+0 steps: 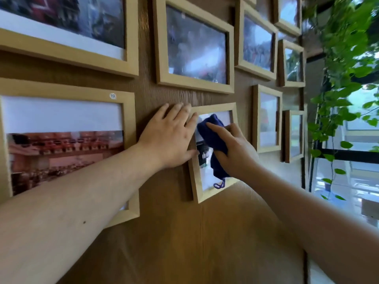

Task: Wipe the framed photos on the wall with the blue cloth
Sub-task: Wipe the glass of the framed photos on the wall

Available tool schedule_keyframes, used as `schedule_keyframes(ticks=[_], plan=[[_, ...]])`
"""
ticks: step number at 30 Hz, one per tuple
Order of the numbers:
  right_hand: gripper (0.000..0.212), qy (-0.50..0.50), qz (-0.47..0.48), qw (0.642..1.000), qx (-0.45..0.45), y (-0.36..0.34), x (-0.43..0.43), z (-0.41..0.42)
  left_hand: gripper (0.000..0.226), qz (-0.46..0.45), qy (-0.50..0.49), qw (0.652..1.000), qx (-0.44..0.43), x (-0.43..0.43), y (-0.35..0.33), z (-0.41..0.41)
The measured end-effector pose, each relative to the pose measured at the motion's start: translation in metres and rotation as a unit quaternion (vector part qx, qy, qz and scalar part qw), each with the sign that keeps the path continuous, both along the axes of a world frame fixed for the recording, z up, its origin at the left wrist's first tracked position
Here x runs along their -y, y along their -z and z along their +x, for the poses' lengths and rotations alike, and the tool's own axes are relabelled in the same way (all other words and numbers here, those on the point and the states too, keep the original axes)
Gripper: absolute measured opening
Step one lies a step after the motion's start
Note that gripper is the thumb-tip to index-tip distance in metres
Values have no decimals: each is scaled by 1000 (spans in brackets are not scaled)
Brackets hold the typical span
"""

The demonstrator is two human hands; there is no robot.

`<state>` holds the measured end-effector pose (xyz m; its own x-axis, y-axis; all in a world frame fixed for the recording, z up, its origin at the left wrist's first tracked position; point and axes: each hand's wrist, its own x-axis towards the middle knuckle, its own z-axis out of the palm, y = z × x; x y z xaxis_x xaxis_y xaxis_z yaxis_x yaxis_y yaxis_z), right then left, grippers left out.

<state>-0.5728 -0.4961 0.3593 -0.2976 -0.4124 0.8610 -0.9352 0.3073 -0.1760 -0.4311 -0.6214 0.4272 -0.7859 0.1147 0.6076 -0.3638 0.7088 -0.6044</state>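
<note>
A small light-wood framed photo (197, 187) hangs slightly tilted on the brown wooden wall (184, 232). My right hand (233, 150) presses a bunched dark blue cloth (213, 138) against its glass, and a loop of the cloth dangles near the frame's lower edge. My left hand (170, 136) lies flat with fingers spread on the wall and on the frame's left edge, steadying it. Much of the photo is hidden by the cloth and my right hand.
Several other light-wood frames hang around it: a large one (129, 111) at the left, one above (162, 44), smaller ones (256, 119) to the right. Green trailing plants (338, 78) hang at the far right beside a window (359, 160).
</note>
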Motion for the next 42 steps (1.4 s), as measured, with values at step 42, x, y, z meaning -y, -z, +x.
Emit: schedule_keyframes(ticks=[42], plan=[[55,15,163,968,-192,51,-14,-47,100,-19,-47,998,-36,3,14,-19]])
